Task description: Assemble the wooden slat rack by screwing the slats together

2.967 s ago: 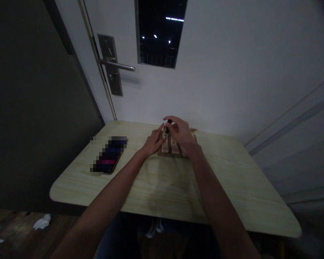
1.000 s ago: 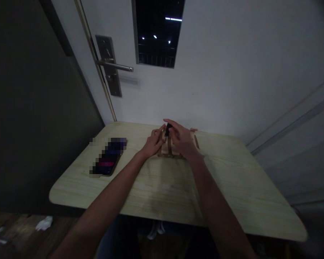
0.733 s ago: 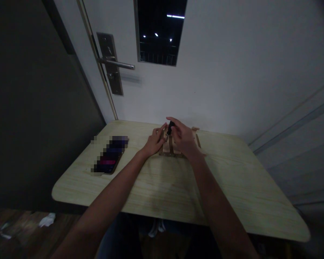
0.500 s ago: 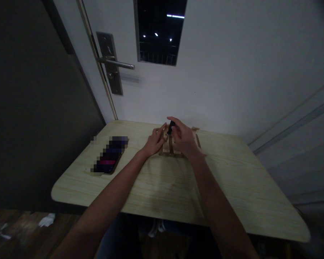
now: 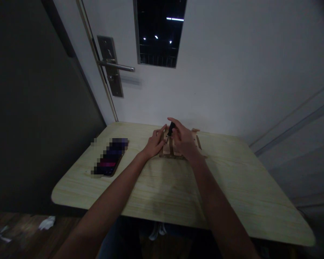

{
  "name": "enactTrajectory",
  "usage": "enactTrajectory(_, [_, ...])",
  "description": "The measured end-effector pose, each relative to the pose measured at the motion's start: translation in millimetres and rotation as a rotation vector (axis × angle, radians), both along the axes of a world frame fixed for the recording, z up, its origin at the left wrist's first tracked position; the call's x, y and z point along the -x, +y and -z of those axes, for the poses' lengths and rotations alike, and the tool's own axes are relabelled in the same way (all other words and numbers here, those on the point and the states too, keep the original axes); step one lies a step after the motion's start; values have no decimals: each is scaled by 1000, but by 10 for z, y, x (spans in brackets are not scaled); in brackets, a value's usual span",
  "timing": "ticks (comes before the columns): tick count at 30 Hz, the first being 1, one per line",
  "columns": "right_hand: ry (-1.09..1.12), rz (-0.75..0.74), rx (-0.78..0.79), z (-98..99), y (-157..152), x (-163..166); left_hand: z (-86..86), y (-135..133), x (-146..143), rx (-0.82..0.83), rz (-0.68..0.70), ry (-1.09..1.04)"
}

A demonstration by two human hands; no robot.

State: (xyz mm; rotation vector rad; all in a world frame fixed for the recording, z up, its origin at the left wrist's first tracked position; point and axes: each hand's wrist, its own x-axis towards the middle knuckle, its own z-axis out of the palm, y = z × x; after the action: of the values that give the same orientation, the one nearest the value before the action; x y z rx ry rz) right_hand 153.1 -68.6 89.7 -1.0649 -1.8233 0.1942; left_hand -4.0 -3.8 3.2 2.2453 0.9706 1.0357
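A small brown wooden board (image 5: 166, 155) with paler wooden blocks (image 5: 166, 149) on it lies near the back of the table. My left hand (image 5: 153, 143) rests against its left side, index finger and thumb stretched apart over the edge. My right hand (image 5: 184, 140) is above the board and hides much of its right part. Between the right thumb and fingers is a black-handled screwdriver (image 5: 171, 128), tilted, with its thin lower end pointing down at the left block. Where the tip meets the wood is too small to make out.
A phone (image 5: 110, 158), partly pixelated, lies on the left of the pale wooden table (image 5: 156, 194). Behind the table stands a white door (image 5: 218, 72) with a metal handle (image 5: 118, 67) and a dark window. A crumpled white scrap (image 5: 46, 222) is on the floor.
The whole view has shifted slightly downward. Both hands keep nearly the same places at the board, and the screwdriver stays in my right hand with little visible movement.
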Motion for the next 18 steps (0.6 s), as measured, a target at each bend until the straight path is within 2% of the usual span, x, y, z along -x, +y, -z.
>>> enactTrajectory(5, [5, 7, -9, 26, 22, 0, 31, 18, 1, -11, -6, -8])
enactTrajectory(13, [-6, 9, 15, -16, -14, -17, -26, -22, 10, 13, 6, -3])
enactTrajectory(18, [-1, -36, -22, -23, 1, 22, -15, -18, 4, -2, -3, 2])
